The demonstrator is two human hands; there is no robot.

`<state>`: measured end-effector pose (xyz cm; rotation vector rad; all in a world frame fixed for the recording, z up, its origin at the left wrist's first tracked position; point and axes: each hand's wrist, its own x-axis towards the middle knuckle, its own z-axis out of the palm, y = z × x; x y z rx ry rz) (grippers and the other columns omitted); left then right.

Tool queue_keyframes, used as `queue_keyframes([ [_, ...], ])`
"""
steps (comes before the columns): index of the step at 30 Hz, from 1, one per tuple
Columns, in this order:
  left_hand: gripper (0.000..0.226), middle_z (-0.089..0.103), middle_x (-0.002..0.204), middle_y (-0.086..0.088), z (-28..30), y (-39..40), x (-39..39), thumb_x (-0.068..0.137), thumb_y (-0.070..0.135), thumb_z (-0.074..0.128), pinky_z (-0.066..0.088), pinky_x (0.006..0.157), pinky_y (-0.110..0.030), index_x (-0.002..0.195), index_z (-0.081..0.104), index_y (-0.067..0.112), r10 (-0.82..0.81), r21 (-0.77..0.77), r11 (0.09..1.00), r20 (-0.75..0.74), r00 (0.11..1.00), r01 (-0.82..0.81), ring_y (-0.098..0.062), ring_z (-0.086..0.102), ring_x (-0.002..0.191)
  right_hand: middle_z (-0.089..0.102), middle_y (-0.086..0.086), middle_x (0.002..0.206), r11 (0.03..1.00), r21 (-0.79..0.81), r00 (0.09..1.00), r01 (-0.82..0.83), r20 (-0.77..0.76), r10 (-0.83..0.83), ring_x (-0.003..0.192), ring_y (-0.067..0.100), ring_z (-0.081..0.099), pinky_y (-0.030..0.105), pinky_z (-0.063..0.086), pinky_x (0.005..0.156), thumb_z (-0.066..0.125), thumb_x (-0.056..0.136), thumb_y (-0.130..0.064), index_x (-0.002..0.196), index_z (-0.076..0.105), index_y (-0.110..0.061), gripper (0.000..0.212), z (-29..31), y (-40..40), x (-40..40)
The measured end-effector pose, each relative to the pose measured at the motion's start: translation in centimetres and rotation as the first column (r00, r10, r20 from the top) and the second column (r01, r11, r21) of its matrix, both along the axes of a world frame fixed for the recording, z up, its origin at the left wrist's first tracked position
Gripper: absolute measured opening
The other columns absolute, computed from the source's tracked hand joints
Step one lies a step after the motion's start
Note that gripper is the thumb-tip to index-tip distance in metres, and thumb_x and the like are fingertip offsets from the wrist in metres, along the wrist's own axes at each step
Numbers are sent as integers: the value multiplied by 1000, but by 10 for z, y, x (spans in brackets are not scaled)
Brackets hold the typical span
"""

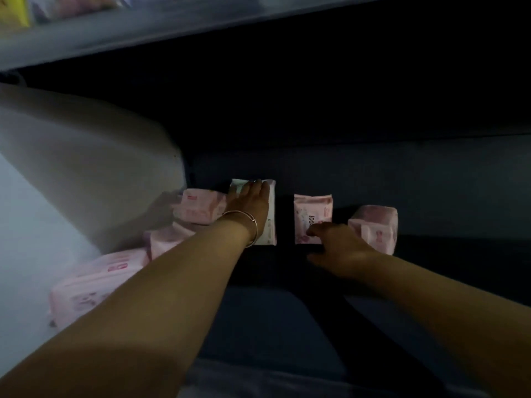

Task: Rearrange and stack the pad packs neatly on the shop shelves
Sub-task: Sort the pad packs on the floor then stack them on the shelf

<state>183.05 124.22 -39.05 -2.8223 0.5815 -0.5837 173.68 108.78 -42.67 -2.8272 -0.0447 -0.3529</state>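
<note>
Both arms reach deep into a dark lower shelf (431,173). My left hand (250,202), with a thin bangle at the wrist, lies flat with straight fingers on a white and pink pad pack (270,225) standing near the back. My right hand (336,242) touches the lower edge of a second pink pack (313,214), fingers loosely bent; its grip is unclear. A third pink pack (376,228) stands just right of that hand. More pink packs (198,209) lie in a row along the left wall, down to a large one (94,285).
A pale side panel (71,173) closes the shelf on the left. The shelf above (143,27) overhangs, with yellow and pink goods blurred on it. The shelf floor (273,334) runs dark toward me between my arms.
</note>
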Motion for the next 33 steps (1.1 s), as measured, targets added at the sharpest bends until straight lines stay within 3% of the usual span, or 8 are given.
queue_keyframes([
  [5,102,-12,157,-12,7,-14,27,81,1,62,12,117,-49,148,-14,10,37,-29,999,-53,998,-38,-27,3,146,49,8,138,1000,24,1000,-9,20,8,123,23,51,28,42,98,64,87,-27,136,45,-15,53,-7,-5,26],
  [8,105,14,154,-14,14,-18,33,78,8,67,22,111,-46,149,-11,9,77,9,997,10,997,-77,-31,16,141,48,7,139,998,59,1000,-17,19,16,123,22,51,25,41,97,64,87,-27,137,43,-15,56,-11,-6,33],
  [12,87,25,141,-11,23,-11,34,71,22,76,24,106,-43,142,27,16,57,114,991,119,991,-71,-31,23,131,45,7,141,995,100,1000,-24,8,23,123,21,49,24,40,97,67,85,-29,142,36,-15,66,-11,0,40],
  [16,102,37,140,-7,27,1,30,62,30,83,27,107,-46,141,19,18,-35,78,996,-41,999,38,-29,35,129,41,9,144,992,123,999,-38,36,33,130,22,41,26,34,104,71,81,-31,144,31,-10,77,-8,11,42],
  [21,89,54,109,-3,37,22,18,61,21,85,44,60,-22,130,30,19,-208,-290,946,-206,956,144,-25,56,100,37,13,144,991,132,996,-24,91,12,130,27,38,34,33,107,75,76,-33,144,25,-6,88,5,24,38],
  [26,98,48,134,-7,53,42,9,62,24,86,41,94,-26,141,28,15,-231,-485,859,-79,970,165,-25,49,120,51,13,127,993,115,947,31,315,-66,116,26,49,28,39,90,69,82,-28,123,45,-5,53,14,39,24],
  [30,91,48,130,-12,58,68,9,59,27,86,41,93,-29,131,34,8,-122,-637,757,79,989,144,-29,48,118,59,8,116,997,67,990,-38,141,28,105,21,56,28,46,84,63,88,-30,111,57,-10,31,12,66,23],
  [33,89,47,130,-15,57,91,12,59,27,87,41,97,-33,128,36,4,-32,-724,676,153,988,134,-31,46,120,61,8,119,960,263,996,-92,26,88,108,22,57,30,46,91,56,93,-31,114,62,-9,31,8,91,35],
])
